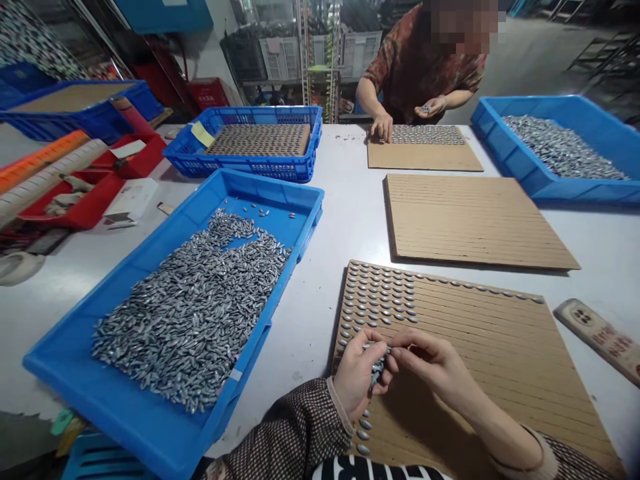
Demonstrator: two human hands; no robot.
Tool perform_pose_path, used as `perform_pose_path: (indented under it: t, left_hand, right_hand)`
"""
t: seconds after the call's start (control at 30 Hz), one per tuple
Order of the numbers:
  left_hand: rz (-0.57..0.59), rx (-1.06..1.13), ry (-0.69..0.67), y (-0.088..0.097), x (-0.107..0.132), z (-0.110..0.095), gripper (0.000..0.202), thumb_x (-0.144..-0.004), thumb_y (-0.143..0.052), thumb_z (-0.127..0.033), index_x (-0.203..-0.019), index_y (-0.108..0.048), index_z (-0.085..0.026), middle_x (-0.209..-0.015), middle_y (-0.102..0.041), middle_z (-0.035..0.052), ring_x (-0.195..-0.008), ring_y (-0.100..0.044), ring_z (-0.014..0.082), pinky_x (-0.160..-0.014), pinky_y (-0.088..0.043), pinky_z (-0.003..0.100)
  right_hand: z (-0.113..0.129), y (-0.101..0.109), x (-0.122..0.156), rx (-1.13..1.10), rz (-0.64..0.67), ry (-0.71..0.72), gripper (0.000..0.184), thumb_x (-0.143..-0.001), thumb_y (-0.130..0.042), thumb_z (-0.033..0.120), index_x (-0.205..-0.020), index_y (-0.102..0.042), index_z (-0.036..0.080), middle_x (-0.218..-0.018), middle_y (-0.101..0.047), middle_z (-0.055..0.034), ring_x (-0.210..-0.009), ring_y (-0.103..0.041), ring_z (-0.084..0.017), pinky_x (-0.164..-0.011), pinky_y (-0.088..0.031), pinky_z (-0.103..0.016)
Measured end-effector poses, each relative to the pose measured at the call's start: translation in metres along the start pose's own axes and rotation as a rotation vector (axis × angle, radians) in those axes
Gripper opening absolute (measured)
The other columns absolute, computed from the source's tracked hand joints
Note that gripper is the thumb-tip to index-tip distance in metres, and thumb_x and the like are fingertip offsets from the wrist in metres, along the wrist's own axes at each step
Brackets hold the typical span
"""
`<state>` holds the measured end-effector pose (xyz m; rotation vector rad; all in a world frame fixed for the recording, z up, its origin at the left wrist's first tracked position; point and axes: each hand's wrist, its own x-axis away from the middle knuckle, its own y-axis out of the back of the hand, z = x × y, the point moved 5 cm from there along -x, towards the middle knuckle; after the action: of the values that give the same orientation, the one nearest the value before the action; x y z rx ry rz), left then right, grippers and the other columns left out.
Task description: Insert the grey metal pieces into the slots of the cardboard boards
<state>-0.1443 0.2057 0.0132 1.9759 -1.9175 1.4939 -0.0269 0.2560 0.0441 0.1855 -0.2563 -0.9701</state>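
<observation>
Worktop (345, 220); slotted board (500, 347), upper-left rows filled. Left hand (356, 380) over its near-left edge, fingers curled round a clutch of metal pieces (376, 375); right hand (435, 365) fingers pinching one. Risk: loose clutch spills, unseating placed rows.

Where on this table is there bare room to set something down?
A bare strip of table runs between the near tray and the near board; a wider patch lies between the far tray and the middle board. Crowded: the near board's left end, where left hand and right hand handle pieces.
</observation>
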Motion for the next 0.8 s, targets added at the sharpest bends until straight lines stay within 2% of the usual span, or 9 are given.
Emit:
perform_pose_path:
  t: [0.1,0.23,0.43,0.57,0.67,0.8]
  left_hand:
    - [0.03,-0.021,0.018,-0.002,-0.001,0.005,0.038,-0.075,-0.066,-0.048,-0.088,-0.042,-0.022,-0.064,-0.056,-0.0043,-0.044,-0.043,0.0044,-0.039,-0.016,0.016]
    - [0.033,-0.066,0.018,-0.002,-0.002,0.01,0.039,-0.075,-0.066,-0.051,-0.084,-0.046,-0.019,-0.061,-0.054,-0.0039,-0.043,-0.04,0.0037,-0.038,-0.015,0.017]
    - [0.056,-0.057,0.024,-0.004,-0.002,0.007,0.031,-0.079,-0.061,-0.046,-0.084,-0.049,-0.017,-0.063,-0.054,-0.0022,-0.044,-0.039,0.0042,-0.037,-0.014,0.017]
    - [0.049,-0.022,0.047,-0.007,0.001,0.004,0.023,-0.079,-0.05,-0.033,-0.094,-0.052,-0.016,-0.064,-0.057,0.0,-0.043,-0.041,0.0063,-0.037,-0.016,0.018]
    - [0.021,-0.037,0.052,-0.007,0.003,0.003,0.023,-0.075,-0.049,-0.027,-0.097,-0.048,-0.018,-0.064,-0.059,-0.0007,-0.043,-0.041,0.0069,-0.037,-0.015,0.017]
    - [0.047,-0.098,0.063,-0.01,0.004,0.005,0.022,-0.074,-0.054,-0.027,-0.093,-0.045,-0.02,-0.065,-0.06,-0.002,-0.043,-0.041,0.0062,-0.037,-0.015,0.017]
  right_hand:
    - [-0.001,0.003,0.006,0.066,-0.071,0.057,0.022,-0.092,-0.054,0.036,-0.089,-0.067,0.019,-0.076,-0.066,-0.004,-0.072,-0.061,-0.016,-0.064,-0.05,-0.027]
    - [0.003,0.007,0.015,0.255,-0.151,0.246,0.014,-0.092,-0.053,0.027,-0.094,-0.066,0.022,-0.089,-0.066,-0.0074,-0.083,-0.062,-0.018,-0.071,-0.052,-0.029]
    - [0.003,0.012,0.023,0.467,-0.151,0.391,0.026,-0.093,-0.05,0.018,-0.114,-0.064,0.025,-0.097,-0.065,-0.0093,-0.088,-0.063,-0.019,-0.073,-0.054,-0.03]
    - [-0.004,0.026,0.016,0.56,-0.227,0.417,0.023,-0.093,-0.049,0.017,-0.109,-0.064,0.023,-0.096,-0.066,-0.0084,-0.087,-0.063,-0.018,-0.072,-0.054,-0.029]
    - [-0.016,0.032,0.006,0.703,-0.292,0.43,0.02,-0.094,-0.048,0.017,-0.103,-0.064,0.022,-0.092,-0.067,-0.0071,-0.084,-0.063,-0.018,-0.074,-0.053,-0.03]
    - [-0.028,0.023,-0.005,0.872,-0.224,0.48,0.023,-0.094,-0.043,0.014,-0.1,-0.065,0.019,-0.092,-0.067,-0.0075,-0.083,-0.06,-0.017,-0.073,-0.05,-0.028]
